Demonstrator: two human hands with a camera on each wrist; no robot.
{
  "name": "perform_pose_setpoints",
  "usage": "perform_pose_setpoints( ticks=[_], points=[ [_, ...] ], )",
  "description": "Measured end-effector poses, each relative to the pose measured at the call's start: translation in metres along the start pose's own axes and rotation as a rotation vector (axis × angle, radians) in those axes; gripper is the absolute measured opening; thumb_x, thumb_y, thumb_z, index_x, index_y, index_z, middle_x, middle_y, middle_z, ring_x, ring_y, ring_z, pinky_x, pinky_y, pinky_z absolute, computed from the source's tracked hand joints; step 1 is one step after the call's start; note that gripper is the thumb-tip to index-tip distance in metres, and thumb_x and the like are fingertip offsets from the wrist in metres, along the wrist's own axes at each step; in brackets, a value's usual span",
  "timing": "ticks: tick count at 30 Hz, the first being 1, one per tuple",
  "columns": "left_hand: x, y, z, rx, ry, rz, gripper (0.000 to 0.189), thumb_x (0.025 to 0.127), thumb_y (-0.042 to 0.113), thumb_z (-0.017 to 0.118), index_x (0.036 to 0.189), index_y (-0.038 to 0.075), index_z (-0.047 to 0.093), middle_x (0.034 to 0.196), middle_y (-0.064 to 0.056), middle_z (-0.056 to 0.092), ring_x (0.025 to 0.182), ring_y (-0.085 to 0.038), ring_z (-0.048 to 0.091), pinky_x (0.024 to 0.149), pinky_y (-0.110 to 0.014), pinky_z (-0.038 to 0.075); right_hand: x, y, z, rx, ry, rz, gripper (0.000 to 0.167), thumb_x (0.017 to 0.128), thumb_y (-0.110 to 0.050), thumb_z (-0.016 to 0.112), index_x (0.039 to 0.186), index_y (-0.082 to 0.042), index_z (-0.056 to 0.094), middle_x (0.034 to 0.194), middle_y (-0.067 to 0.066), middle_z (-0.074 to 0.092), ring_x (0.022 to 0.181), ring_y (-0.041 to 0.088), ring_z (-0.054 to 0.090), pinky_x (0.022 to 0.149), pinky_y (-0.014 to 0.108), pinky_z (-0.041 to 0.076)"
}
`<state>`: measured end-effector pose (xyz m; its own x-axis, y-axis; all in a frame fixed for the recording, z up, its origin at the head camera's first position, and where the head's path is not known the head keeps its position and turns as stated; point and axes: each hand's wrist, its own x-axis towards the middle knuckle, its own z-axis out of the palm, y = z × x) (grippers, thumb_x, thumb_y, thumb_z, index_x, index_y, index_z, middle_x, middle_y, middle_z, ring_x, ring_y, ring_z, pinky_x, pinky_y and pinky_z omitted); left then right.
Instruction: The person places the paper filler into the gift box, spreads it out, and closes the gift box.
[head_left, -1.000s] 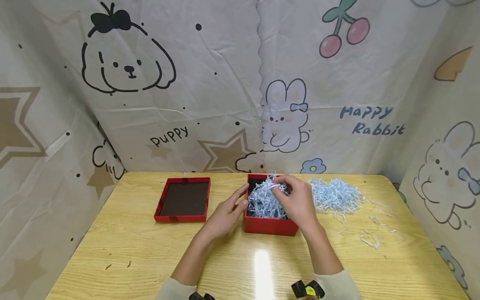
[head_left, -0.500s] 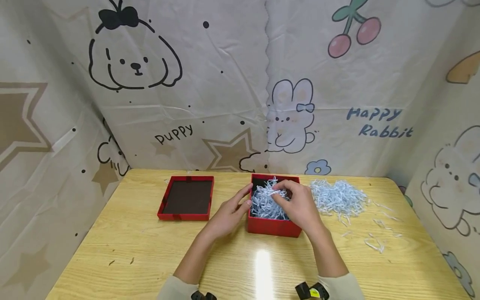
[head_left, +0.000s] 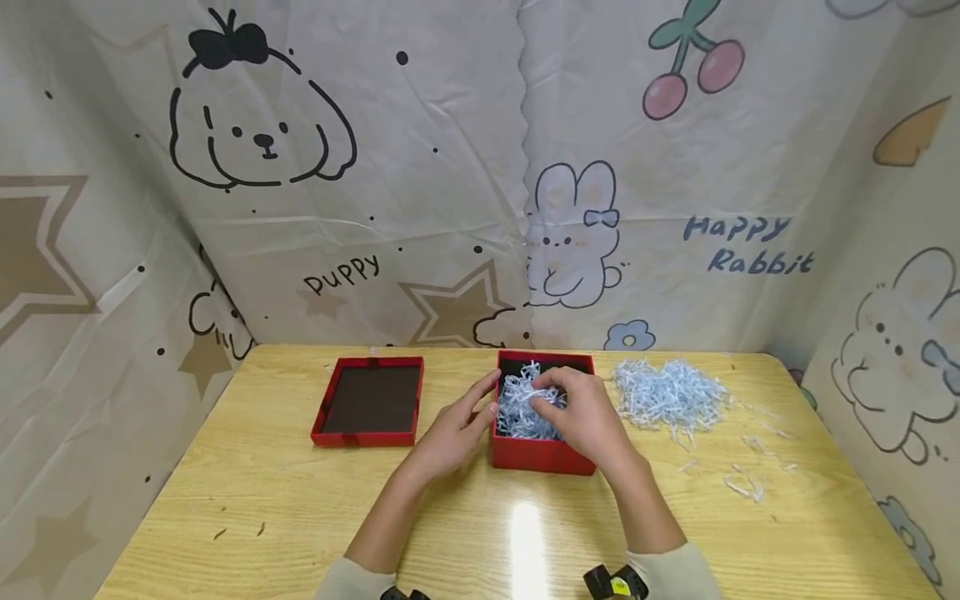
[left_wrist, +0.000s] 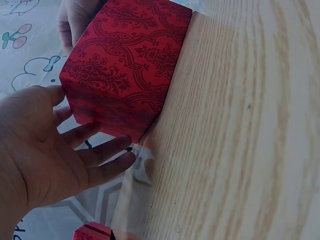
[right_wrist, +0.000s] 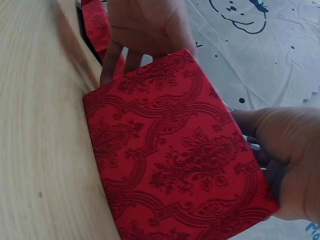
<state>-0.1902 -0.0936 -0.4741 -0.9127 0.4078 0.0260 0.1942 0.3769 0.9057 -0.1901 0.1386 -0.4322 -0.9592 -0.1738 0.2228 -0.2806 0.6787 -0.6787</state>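
Note:
A red patterned box [head_left: 542, 456] with a dark inside stands open on the table, partly filled with pale blue shredded paper [head_left: 517, 419]. My right hand [head_left: 592, 421] reaches over its right front corner and pinches some strands between thumb and fingers. The right wrist view shows the box's brocade-like wall [right_wrist: 175, 150], which hides those fingertips. My left hand [head_left: 453, 433] touches the left wall with its fingertips. In the left wrist view the left hand's fingers [left_wrist: 107, 152] are spread and fairly straight against the box.
A red lid [head_left: 367, 437] with a dark inside lies upturned left of the box. To the right is a loose heap of shredded paper [head_left: 667, 396], with stray strands [head_left: 742, 483] nearer the front. A printed cloth [head_left: 450, 167] hangs behind the wooden table [head_left: 300, 525].
My right hand has shifted a little left and lower within the box, with the paper under its fingertips. The left hand stays at the box's left wall. The head view has swayed slightly.

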Motion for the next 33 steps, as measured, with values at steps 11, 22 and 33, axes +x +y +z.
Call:
perform_pose_setpoints(
  ticks=[11, 22, 33],
  points=[
    [-0.002, -0.002, 0.001, 0.024, 0.018, 0.008, 0.057, 0.114, 0.035, 0.050, 0.168, 0.035, 0.031, 0.167, -0.004, 0.042, 0.131, -0.030, 0.064, 0.117, -0.058, 0.041, -0.005, 0.009, -0.029, 0.080, -0.039, 0.042, 0.042, 0.091, -0.020, 0.086, 0.129, -0.006, 0.073, 0.125, 0.013, 0.072, 0.110, 0.033, 0.068, 0.093, 0.050, 0.060],
    [-0.001, 0.000, 0.002, 0.020, 0.008, 0.008, 0.056, 0.114, 0.037, 0.050, 0.167, 0.039, 0.031, 0.167, -0.006, 0.041, 0.131, -0.031, 0.063, 0.117, -0.058, 0.041, -0.010, 0.030, -0.062, 0.077, 0.055, 0.106, 0.040, 0.096, -0.019, 0.081, 0.132, -0.005, 0.070, 0.127, 0.015, 0.071, 0.112, 0.033, 0.068, 0.095, 0.051, 0.059],
    [0.000, 0.000, 0.001, 0.023, 0.008, -0.012, 0.058, 0.113, 0.039, 0.050, 0.168, 0.035, 0.031, 0.167, -0.003, 0.041, 0.133, -0.028, 0.063, 0.119, -0.055, 0.039, -0.022, 0.074, -0.098, 0.032, 0.208, 0.201, 0.043, 0.101, -0.026, 0.075, 0.137, -0.003, 0.067, 0.133, 0.021, 0.067, 0.120, 0.040, 0.064, 0.101, 0.056, 0.054]
  ],
)
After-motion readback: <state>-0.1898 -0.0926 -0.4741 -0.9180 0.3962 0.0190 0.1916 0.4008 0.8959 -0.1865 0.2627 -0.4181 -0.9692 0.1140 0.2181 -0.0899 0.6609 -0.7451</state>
